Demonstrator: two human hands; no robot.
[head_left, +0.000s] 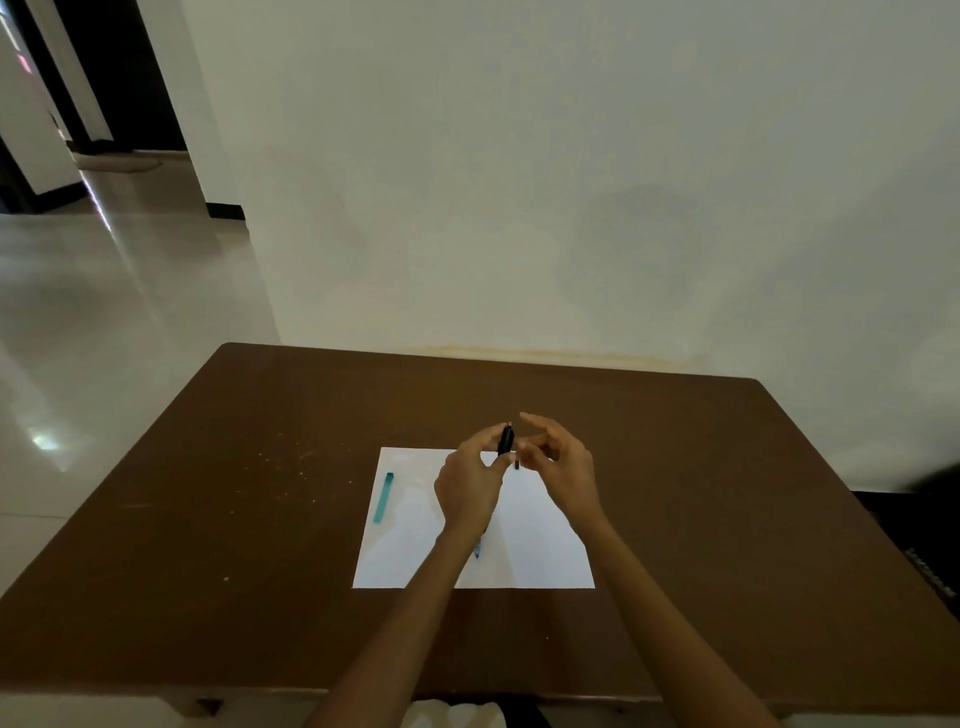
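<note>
Brown table (208, 519), white paper (540, 545) at centre. Over the paper's 12 o'clock edge, the left hand (467, 488) grips a pen (506, 440) upright. The right hand (563, 467), at the pen's 3 o'clock, is loosely curled; I cannot tell if it holds anything. A teal cap (384, 497) lies at the paper's 9 o'clock.
</note>
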